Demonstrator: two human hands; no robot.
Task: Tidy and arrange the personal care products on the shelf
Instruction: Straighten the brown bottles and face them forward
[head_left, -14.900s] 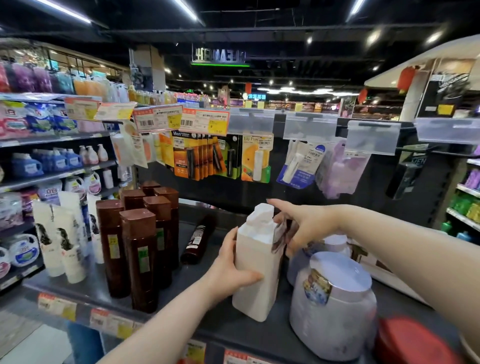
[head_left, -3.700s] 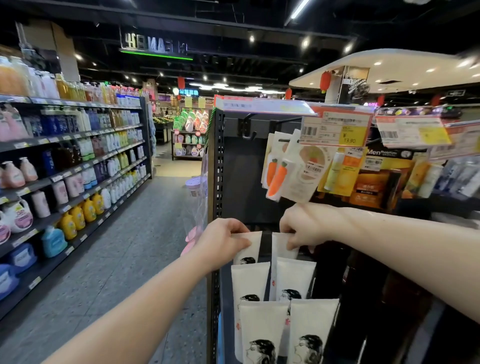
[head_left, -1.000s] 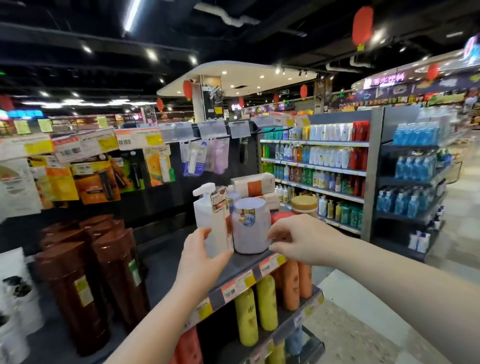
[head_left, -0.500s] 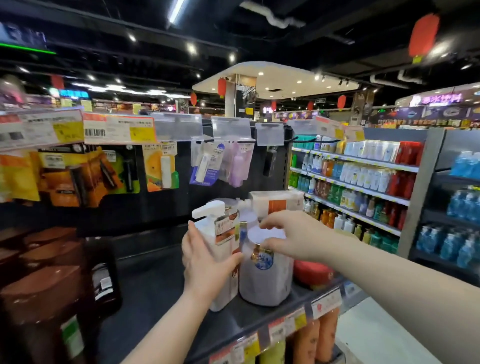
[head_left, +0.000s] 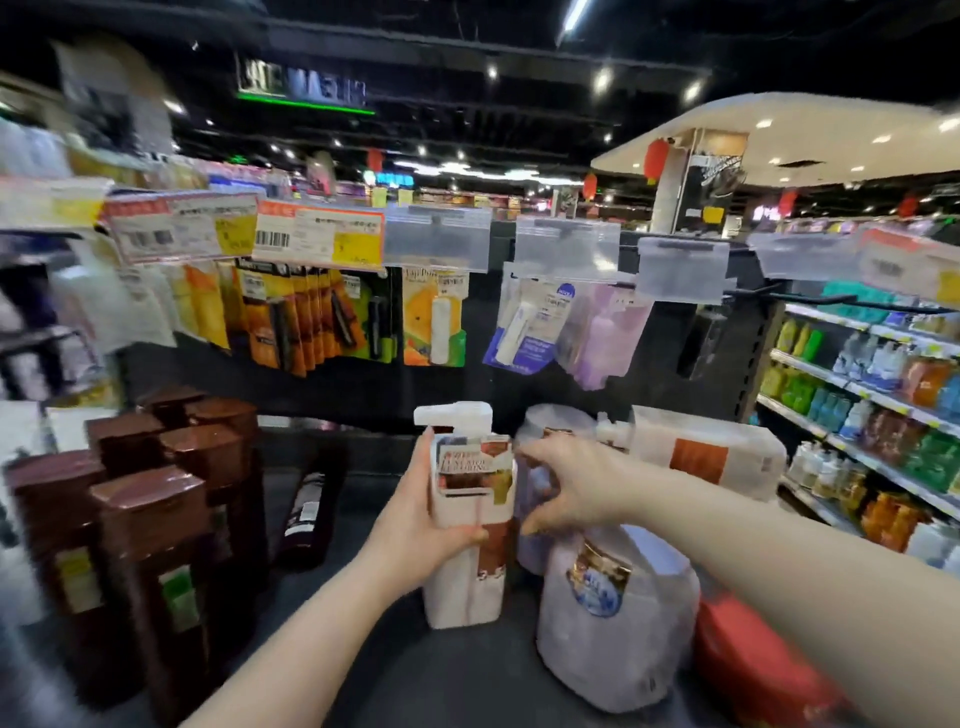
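Observation:
A white pump bottle (head_left: 467, 582) with a brown-and-white label stands upright on the dark shelf (head_left: 395, 670). My left hand (head_left: 415, 525) grips its left side, thumb across the front. My right hand (head_left: 569, 486) is at the bottle's upper right edge, its fingers curled against the label; whether it pinches it is unclear. A pale lilac tub (head_left: 618, 623) with a round label stands just right of the bottle, and a second tub (head_left: 550, 431) stands behind my right hand.
Several dark brown bottles (head_left: 150, 519) stand in a cluster at the left. One dark bottle (head_left: 311, 512) lies flat between them and the pump bottle. A white boxed pack (head_left: 711, 452) and a red item (head_left: 753, 660) sit at the right. Hanging packets (head_left: 431, 322) fill the back panel.
The view has swung left. My right hand has left the lilac tub's lid and come to the pump bottle's upper right edge. My left hand still grips the bottle.

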